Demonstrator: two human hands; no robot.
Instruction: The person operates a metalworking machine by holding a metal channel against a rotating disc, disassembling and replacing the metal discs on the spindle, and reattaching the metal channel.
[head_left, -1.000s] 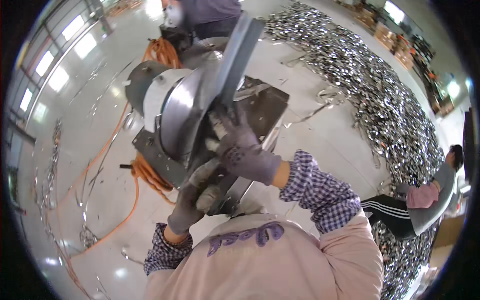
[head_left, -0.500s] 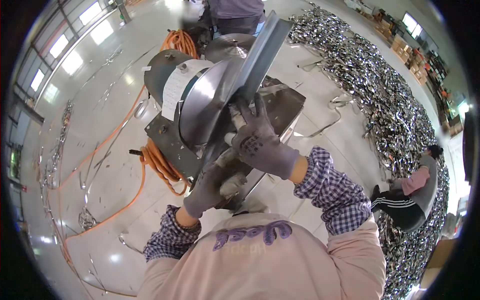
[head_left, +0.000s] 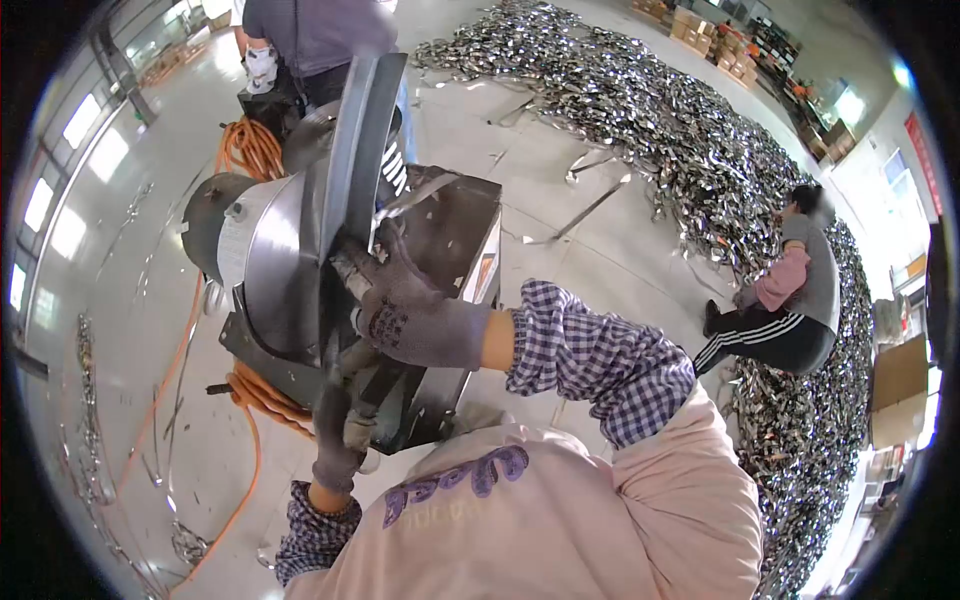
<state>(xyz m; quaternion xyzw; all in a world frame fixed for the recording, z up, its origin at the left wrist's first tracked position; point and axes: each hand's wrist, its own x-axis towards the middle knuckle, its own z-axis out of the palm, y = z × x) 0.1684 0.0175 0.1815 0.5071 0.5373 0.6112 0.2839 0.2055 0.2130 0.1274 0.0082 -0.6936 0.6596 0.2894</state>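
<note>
A long grey metal angle bar stands nearly upright in the picture, its lower part running down between my gloved hands. My right hand is closed around the bar's middle, fingers wrapped over its edge. Lower down, my left hand grips the same bar near its near end; its fingers are partly hidden. Beside the bar, on the left, is a shiny round metal disc on a dark motor. Whether bar and disc touch, I cannot tell. Under them sits a dark metal machine base.
Orange cable lies coiled behind the machine, with another orange coil at its left. A large heap of shiny metal pieces spreads along the right. One person crouches beside it; another person stands beyond the machine.
The view has swung to the right, so machine and hands appear further left. The bar now looks more upright than before. Both hands stay closed on it.
</note>
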